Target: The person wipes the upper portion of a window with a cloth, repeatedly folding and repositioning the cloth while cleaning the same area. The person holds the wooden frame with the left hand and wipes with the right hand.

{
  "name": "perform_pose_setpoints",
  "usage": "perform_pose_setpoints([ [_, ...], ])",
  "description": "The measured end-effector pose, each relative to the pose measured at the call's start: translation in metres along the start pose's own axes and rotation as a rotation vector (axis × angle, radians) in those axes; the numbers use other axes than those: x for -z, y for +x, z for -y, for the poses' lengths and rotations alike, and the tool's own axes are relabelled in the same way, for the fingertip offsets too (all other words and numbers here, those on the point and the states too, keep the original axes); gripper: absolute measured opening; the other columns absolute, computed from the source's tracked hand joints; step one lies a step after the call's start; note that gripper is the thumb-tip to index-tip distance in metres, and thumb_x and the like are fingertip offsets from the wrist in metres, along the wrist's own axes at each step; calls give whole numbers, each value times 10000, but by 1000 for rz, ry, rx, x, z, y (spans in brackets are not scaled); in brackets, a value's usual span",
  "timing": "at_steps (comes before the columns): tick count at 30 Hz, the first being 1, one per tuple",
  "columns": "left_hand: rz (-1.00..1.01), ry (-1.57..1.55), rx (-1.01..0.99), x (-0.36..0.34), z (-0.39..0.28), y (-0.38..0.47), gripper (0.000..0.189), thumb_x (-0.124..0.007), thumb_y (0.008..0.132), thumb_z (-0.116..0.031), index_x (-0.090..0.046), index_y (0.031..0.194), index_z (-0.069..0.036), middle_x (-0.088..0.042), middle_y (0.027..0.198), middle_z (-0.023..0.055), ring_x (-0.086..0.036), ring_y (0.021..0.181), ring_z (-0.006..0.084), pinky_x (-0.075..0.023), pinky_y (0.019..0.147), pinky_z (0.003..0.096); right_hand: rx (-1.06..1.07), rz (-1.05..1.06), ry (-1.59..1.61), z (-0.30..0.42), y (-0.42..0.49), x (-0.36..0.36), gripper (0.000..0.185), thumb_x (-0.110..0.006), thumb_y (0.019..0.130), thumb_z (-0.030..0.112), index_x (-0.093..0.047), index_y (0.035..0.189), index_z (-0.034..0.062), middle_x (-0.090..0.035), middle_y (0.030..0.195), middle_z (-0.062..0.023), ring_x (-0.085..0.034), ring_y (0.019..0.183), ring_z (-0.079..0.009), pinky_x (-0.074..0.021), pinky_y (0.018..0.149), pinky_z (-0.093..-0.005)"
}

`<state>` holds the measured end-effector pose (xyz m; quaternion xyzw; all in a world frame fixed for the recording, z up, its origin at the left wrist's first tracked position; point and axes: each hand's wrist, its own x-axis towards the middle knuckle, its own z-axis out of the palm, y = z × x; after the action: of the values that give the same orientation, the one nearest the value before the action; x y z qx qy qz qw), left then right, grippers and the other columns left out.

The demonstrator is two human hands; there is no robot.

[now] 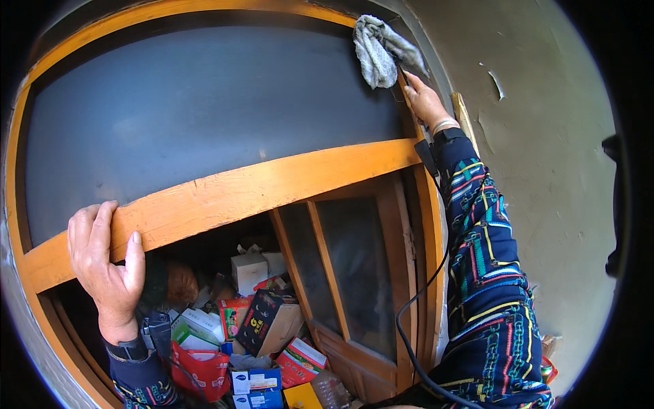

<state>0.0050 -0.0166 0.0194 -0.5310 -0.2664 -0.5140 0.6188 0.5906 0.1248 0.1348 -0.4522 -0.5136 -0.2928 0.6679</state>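
My left hand [106,255] grips the orange wooden crossbar [265,179] of a door frame, its fingers over the top edge and the thumb in front. At the upper right my right hand [425,100] is closed around a thin dark handle or stick, mostly hidden by the fingers. A grey, soiled cloth [375,56] hangs over the far end of it, against the top right corner of the frame. Beside the cloth is the dark pane [204,112] above the crossbar. A black cable [401,312] runs down from near my right wrist.
Below the crossbar a wooden door with glass panels [352,260] stands ajar. Behind the opening lie piled cartons [271,322], a red bag [202,370], blue boxes [257,381] and a clear plastic bottle [329,388]. To the right is a wall [552,153] with peeling paint.
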Motion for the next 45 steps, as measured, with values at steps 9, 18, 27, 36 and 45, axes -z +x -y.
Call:
perform_pose_setpoints([
  [9,7,-15,30,3,-2,0,375,-689,756,-180,-661,1082,5,-609,1023,164,-567,1008,344,-459,913,435,-57,52,183,18,-80,31,445,-503,1032,213,-478,1470,137,-542,809,-19,-451,591,-103,-376,509,-268],
  [18,29,-26,38,4,-3,3,363,-695,794,-190,-655,1096,6,-608,1032,163,-566,1014,341,-456,920,437,-513,352,759,72,-255,82,518,-481,1053,276,-348,1550,218,-458,657,34,-414,459,-64,-347,409,-211],
  [27,60,29,-33,-6,3,2,317,-663,875,-154,-645,1147,8,-612,1069,175,-570,1033,353,-444,950,433,-951,587,1558,90,-386,106,194,-544,1019,281,-460,1109,131,-467,688,-38,-396,448,-131,-312,369,-267],
  [36,128,120,-80,-15,7,0,387,-659,917,-235,-619,1243,-32,-621,1190,180,-571,1153,346,-434,1035,427,-1163,787,1755,106,-456,119,445,-587,962,470,-466,806,72,-417,620,6,-358,437,-104,-293,387,-254],
  [45,125,148,-148,-22,8,0,435,-654,943,-329,-615,1283,-62,-625,1239,173,-587,1163,330,-458,1032,409,-1315,780,1769,113,-498,127,388,-598,973,411,-506,952,35,-429,647,-6,-371,468,-97,-294,388,-248],
])
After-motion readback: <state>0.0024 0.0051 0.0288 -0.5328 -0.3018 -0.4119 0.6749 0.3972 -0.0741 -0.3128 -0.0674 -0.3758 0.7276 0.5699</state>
